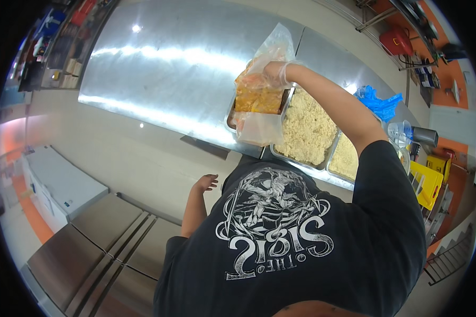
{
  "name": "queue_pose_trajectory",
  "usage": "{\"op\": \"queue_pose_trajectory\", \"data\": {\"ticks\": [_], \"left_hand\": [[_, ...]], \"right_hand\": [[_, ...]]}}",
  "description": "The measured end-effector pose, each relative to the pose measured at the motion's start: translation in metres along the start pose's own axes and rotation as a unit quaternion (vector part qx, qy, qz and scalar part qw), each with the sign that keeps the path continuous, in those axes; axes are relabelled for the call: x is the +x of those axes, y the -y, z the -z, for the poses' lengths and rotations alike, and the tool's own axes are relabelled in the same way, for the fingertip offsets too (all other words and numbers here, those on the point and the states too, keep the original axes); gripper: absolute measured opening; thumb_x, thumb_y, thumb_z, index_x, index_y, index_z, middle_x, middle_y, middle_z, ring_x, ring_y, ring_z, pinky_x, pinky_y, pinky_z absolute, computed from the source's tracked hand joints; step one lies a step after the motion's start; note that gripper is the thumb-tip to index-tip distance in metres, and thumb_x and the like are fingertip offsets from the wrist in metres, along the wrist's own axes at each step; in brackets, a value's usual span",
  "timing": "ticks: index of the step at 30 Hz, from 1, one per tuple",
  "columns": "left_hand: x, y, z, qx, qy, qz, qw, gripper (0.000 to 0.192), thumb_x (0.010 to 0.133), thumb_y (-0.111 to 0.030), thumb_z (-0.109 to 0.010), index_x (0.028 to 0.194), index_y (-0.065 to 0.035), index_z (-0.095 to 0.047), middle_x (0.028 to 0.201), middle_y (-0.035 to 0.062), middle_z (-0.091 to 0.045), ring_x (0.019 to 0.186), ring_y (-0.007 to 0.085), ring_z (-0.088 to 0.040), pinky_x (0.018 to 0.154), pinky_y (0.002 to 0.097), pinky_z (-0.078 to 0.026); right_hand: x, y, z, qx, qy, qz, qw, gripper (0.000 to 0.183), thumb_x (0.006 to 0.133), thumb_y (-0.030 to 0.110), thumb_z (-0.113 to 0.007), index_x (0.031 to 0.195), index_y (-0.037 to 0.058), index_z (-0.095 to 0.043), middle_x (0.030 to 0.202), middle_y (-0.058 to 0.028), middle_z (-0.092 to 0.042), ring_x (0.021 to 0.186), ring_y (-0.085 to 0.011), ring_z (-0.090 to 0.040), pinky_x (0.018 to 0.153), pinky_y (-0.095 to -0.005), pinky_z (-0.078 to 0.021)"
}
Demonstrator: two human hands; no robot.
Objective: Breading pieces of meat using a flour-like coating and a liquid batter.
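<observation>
My right hand, covered in loose clear plastic, is over the back of a metal tray. Cloudy plastic hides its fingers, so its grip cannot be made out. Beneath and in front of it lies an orange-yellow, wet-looking food, with a translucent plastic bag draped over the tray's near end. Just right of this tray, a second metal tray holds pale yellow crumbs. My left hand is bare and empty, fingers slightly apart, beyond the steel table's near edge and close to my body.
Another tray of finer crumbs sits partly under my right arm on the steel table. Farther right are a blue plastic bag, a clear measuring jug and a yellow plastic crate. Steel cabinets stand at lower left.
</observation>
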State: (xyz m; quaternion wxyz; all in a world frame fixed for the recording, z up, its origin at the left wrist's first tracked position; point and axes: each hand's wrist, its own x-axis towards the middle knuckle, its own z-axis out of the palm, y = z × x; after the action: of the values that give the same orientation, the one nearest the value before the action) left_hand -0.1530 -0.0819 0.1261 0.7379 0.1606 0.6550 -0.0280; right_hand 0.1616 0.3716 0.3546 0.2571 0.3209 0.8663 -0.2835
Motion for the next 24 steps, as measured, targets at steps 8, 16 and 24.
{"op": "queue_pose_trajectory", "data": {"ticks": [8, 16, 24], "left_hand": [[-0.009, -0.019, 0.007, 0.028, -0.006, -0.005, 1.0, 0.058, 0.093, -0.045, -0.054, 0.137, -0.0082, -0.048, 0.129, 0.0116, -0.059, 0.11, 0.0265, -0.059, 0.09, 0.0428, -0.045], [0.014, 0.015, 0.003, 0.013, 0.008, 0.029, 0.999, 0.053, 0.093, -0.046, -0.054, 0.135, -0.0119, -0.05, 0.126, 0.0084, -0.061, 0.106, 0.0246, -0.06, 0.087, 0.0428, -0.045], [0.043, 0.027, -0.002, 0.011, 0.048, 0.029, 0.998, 0.052, 0.094, -0.044, -0.056, 0.134, -0.0107, -0.051, 0.121, 0.0077, -0.063, 0.1, 0.0219, -0.061, 0.085, 0.0404, -0.045]], "right_hand": [[-0.029, 0.009, 0.017, 0.088, -0.05, -0.014, 0.995, 0.021, 0.07, 0.017, -0.066, 0.076, -0.003, -0.062, 0.069, -0.0153, -0.06, 0.063, -0.0245, -0.054, 0.062, -0.0375, -0.0452], [-0.096, 0.004, 0.068, 0.286, -0.187, -0.022, 0.94, 0.021, 0.077, 0.019, -0.059, 0.085, -0.0007, -0.058, 0.076, -0.0054, -0.056, 0.075, -0.0153, -0.053, 0.066, -0.0323, -0.043], [-0.264, 0.08, 0.067, 0.598, -0.373, 0.025, 0.709, 0.023, 0.08, 0.019, -0.057, 0.095, 0.002, -0.061, 0.085, -0.0023, -0.058, 0.083, -0.0123, -0.053, 0.075, -0.0264, -0.0425]]}}
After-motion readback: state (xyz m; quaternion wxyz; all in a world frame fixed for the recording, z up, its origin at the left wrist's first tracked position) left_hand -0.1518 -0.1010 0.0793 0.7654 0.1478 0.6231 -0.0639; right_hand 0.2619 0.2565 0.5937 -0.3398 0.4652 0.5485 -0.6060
